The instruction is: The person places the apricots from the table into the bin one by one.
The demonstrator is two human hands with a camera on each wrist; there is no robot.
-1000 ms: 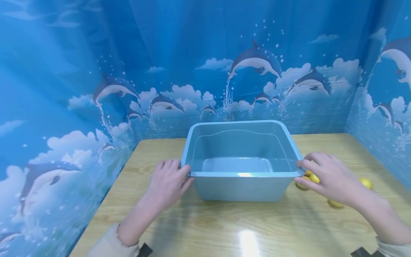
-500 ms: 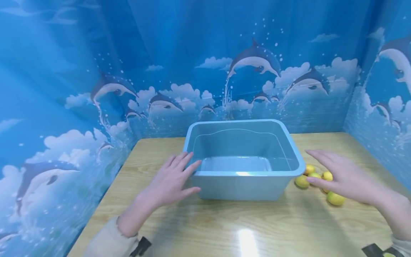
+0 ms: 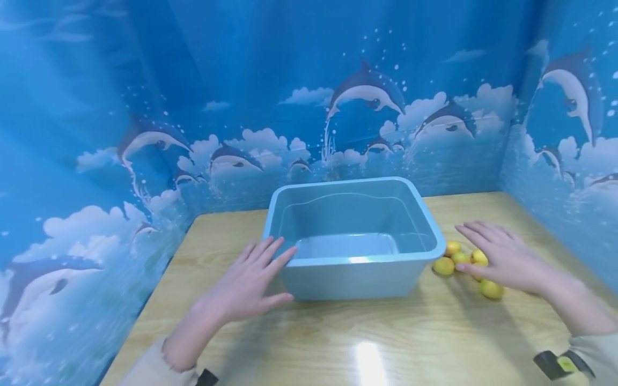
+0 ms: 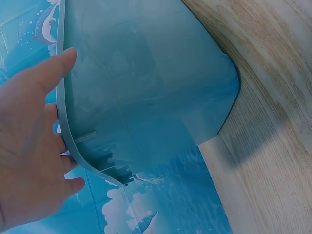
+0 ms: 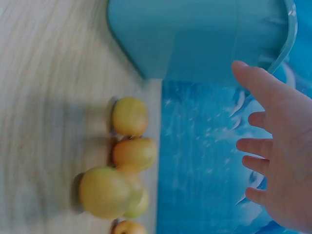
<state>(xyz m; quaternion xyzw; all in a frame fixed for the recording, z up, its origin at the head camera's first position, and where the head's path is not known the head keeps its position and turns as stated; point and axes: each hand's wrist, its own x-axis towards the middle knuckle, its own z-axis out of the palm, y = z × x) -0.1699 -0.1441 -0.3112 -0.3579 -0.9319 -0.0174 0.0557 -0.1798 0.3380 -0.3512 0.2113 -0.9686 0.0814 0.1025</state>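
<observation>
A light blue plastic tub [image 3: 357, 281] stands upright on the wooden table, with nothing inside it. My left hand [image 3: 248, 279] is spread at its near left corner, fingers straight; whether they touch the rim, I cannot tell. In the left wrist view, the left hand [image 4: 34, 146] is beside the tub's rim [image 4: 66, 117], with no grip on it. To the right of the tub, my right hand [image 3: 504, 257] hovers with fingers extended and holds nothing. Several yellow lemon-like fruits [image 3: 491, 289] lie under and beside it, some partly hidden by the hand. The right wrist view shows the fruits [image 5: 105, 192] clustered together.
The wooden table [image 3: 309, 343] extends in front of the tub and on both sides. A blue curtain [image 3: 270, 64] printed with dolphins hangs behind the table and along both sides. A dark strap [image 3: 550, 364] is on the right wrist.
Both hands have let go of the tub's rim. The right hand has moved right, away from the tub and over the fruits. The left hand's fingers have straightened. The head view has shifted slightly.
</observation>
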